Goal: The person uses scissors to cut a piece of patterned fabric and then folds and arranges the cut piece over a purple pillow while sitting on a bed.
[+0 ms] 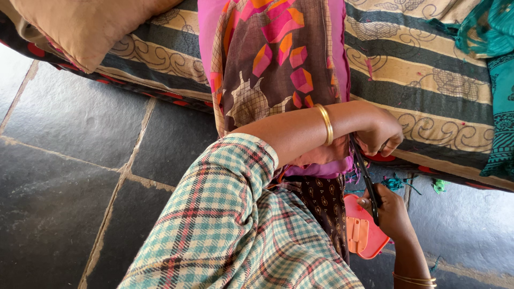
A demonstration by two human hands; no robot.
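A striped mattress [428, 91] is lying along the far side over a dark stone floor [64, 176], with a tan cushion [80, 27] far left and teal cloth [498, 80] far right, while a pink patterned fabric [273, 64] is hanging down the middle. The left hand [380, 131] is reaching across, fingers curled tight on the fabric's right edge, and the right hand [391, 214] is gripping black scissors [367, 179] just below it, long axis running near to far, beside 1 pink case [364, 233]
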